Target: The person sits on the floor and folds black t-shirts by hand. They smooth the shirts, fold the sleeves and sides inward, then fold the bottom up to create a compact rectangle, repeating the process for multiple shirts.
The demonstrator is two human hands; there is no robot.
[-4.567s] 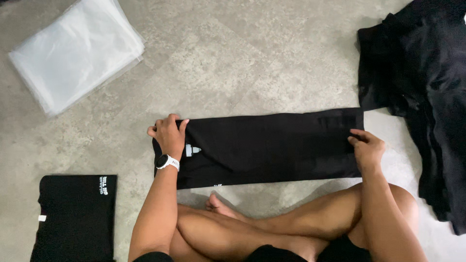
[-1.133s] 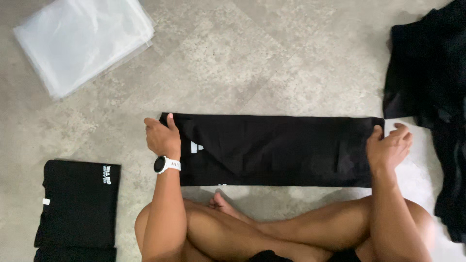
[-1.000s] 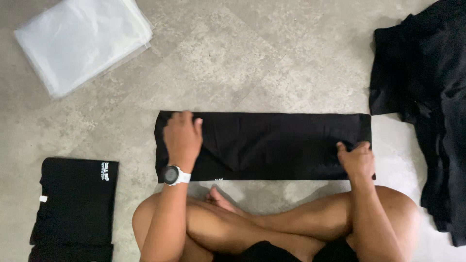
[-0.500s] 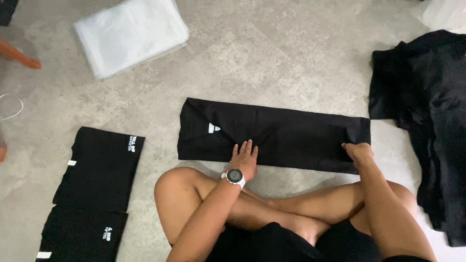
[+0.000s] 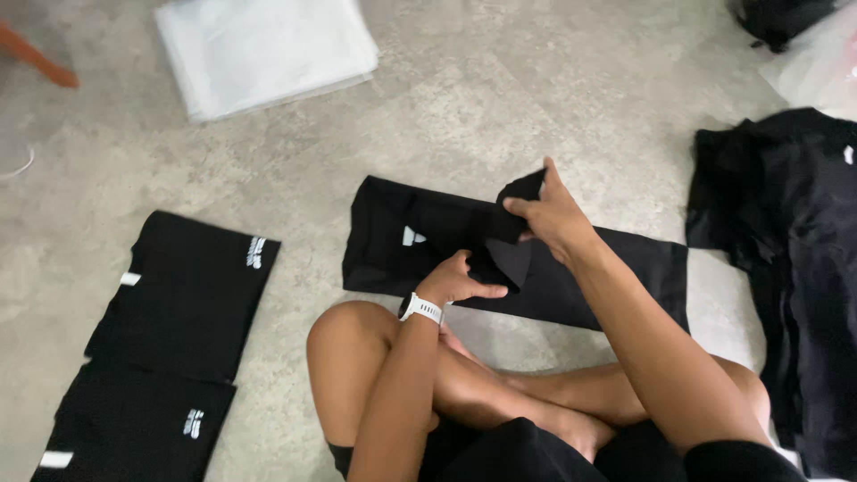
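Long folded black garment (image 5: 580,277) lies on concrete floor (image 5: 500,98), just ahead of crossed legs. Right hand (image 5: 549,214), fingers pinched shut on garment's end, lifts it over the middle. Left hand (image 5: 460,281), white watch on wrist, fingers curled, grips the fold beneath. Folded black shirts (image 5: 178,295) lie at left.

Bare grey concrete floor (image 5: 536,98) lies open beyond the long folded black garment (image 5: 589,272), between the stack of clear plastic bags (image 5: 268,45) at far left and the heap of loose black clothes (image 5: 794,259) that walls off the right. On the left, two folded black garments with white marks (image 5: 170,348) cover the floor. The person's crossed bare legs (image 5: 464,384) block the near side.
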